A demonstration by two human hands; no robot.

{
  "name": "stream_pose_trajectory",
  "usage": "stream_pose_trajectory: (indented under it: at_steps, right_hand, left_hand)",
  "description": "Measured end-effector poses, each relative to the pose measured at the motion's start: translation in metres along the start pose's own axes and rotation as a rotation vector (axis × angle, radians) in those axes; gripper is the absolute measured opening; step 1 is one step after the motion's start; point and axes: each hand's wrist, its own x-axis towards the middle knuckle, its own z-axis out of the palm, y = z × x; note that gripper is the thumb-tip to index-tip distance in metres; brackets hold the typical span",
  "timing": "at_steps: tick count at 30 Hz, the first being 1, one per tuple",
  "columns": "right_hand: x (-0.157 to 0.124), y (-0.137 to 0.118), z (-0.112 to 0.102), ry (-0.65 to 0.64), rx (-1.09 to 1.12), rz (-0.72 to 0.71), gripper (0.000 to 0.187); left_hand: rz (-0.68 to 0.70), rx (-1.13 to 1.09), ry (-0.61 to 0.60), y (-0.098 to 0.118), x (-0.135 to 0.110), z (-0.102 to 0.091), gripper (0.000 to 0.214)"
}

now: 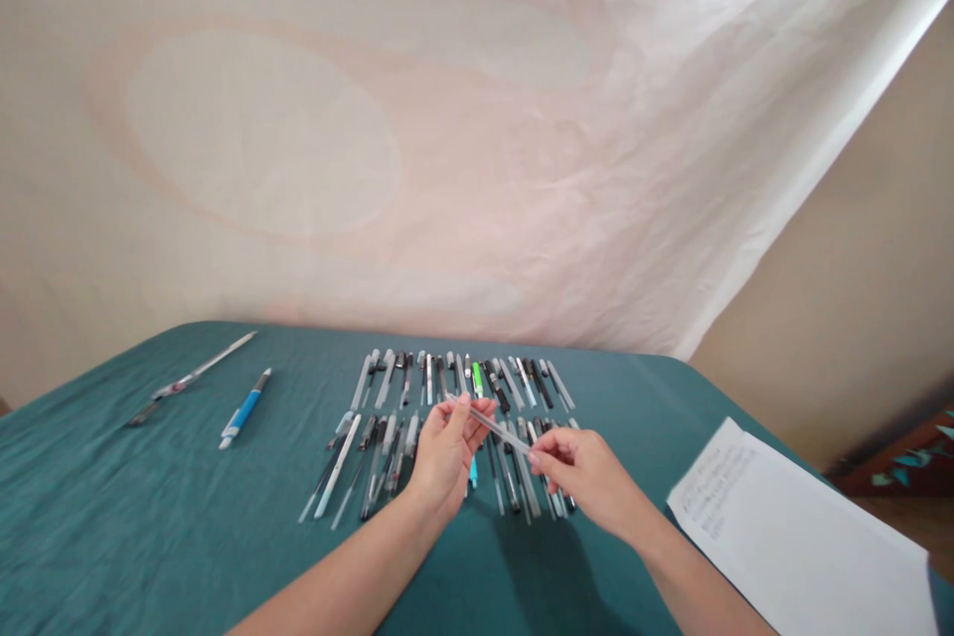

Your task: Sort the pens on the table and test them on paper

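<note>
A clear, slender pen barrel (507, 434) is held slantwise above the table between both hands. My left hand (445, 452) is closed on its upper left end, thumb on top and the other fingers curled beneath. My right hand (585, 472) pinches the lower right end between thumb and fingertips. Below and behind the hands, many pens and pen parts lie in two rows; a green piece (477, 378) stands out in the far row. A white pen (339, 465) lies in the near row, left of my left hand. My hands hide part of the near row.
A blue and white pen (245, 409) lies on the green cloth (149, 517) to the left. Beyond it is a long, thin whitish stick (209, 364) with a dark end. White paper sheets with writing (812, 537) lie at the right. A pale fabric sheet (477, 169) hangs behind the table.
</note>
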Motion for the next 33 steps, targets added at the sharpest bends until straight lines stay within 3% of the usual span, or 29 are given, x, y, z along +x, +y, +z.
stream_pose_trajectory:
  at_steps: [4,9,15,20,24,29,33]
  right_hand:
    - [-0.005,-0.005,-0.012,-0.022,-0.215,-0.042,0.014]
    - [-0.023,-0.009,-0.055,-0.127,-0.569,-0.047,0.011]
    - [-0.027,0.006,-0.097,-0.008,-0.877,0.103,0.011]
    - [-0.016,0.03,-0.119,0.09,-0.944,0.277,0.01]
    - [-0.011,0.05,-0.124,0.045,-0.923,0.376,0.009]
    - [-0.005,0.072,-0.111,-0.228,-0.745,0.441,0.013]
    - [-0.001,0.084,-0.098,-0.365,-0.622,0.546,0.013]
  left_hand:
    - [-0.005,0.007,0.013,0.001,0.0,0.002,0.011]
    - [0.077,-0.044,0.075,0.024,0.016,0.001,0.007]
    - [0.181,-0.088,0.159,0.06,0.038,-0.004,0.008]
    - [0.167,-0.098,0.156,0.06,0.037,-0.002,0.008]
    - [0.149,-0.1,0.148,0.054,0.034,-0.001,0.008]
    - [0.127,-0.098,0.144,0.051,0.032,-0.001,0.006]
    - [0.11,-0.097,0.142,0.05,0.031,0.0,0.006]
